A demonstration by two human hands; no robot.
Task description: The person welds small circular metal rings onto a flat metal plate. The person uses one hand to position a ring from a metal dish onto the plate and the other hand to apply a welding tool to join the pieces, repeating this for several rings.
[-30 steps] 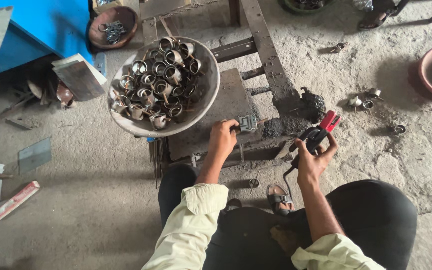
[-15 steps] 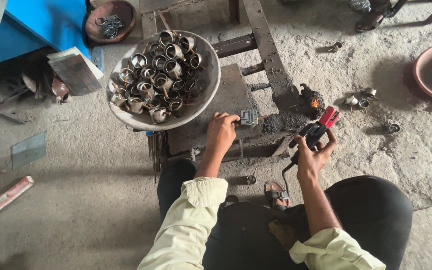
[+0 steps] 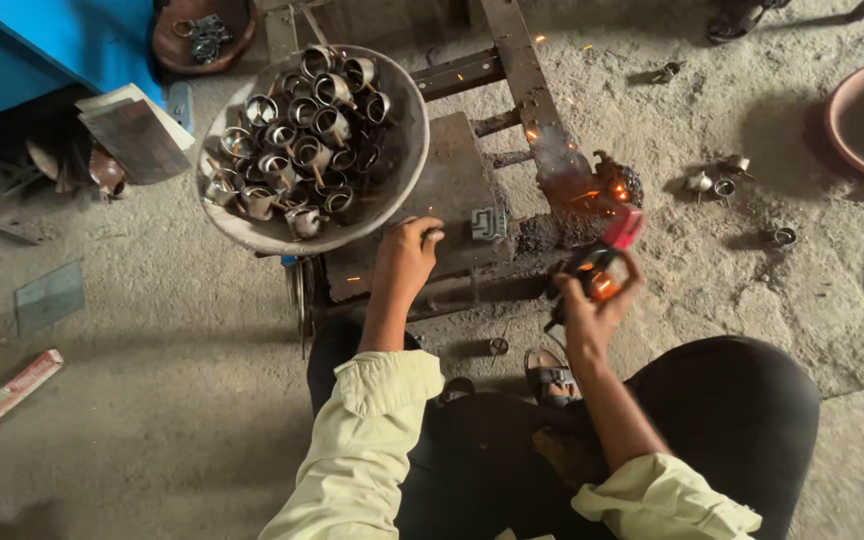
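We are welding here: our right hand (image 3: 592, 300) is closed around the red-and-black welding electrode holder (image 3: 607, 255), whose tip reaches toward the glowing spot with smoke and sparks (image 3: 577, 190) at the right edge of the dark, flat metal work plate (image 3: 452, 190). Our left hand (image 3: 404, 258) is curled down onto the near edge of that plate, fingers (image 3: 430, 232) clamped on something small that we cannot identify, just left of the small grey metal bracket (image 3: 488, 222).

To do this well, in our judgement, we should hold the tip steady at the joint, brace the left hand firmly on the plate so the piece cannot shift, and keep both sleeves clear of the sparks. The left fingers look a fair way from the arc, which seems right.

The wide, shallow grey metal basin full of small metal cups with handles (image 3: 382, 200) sits over the far left corner of the plate, well clear of the glow.

Much is hard to read. Smoke and glare hide the joint itself, so we cannot tell what is being joined. The rod is lost against the dark slag. The rusty angle-iron frame (image 3: 512, 50) runs out of view at the top, and the reddish-brown bowl (image 3: 852, 130) on the floor is cut off at the right.
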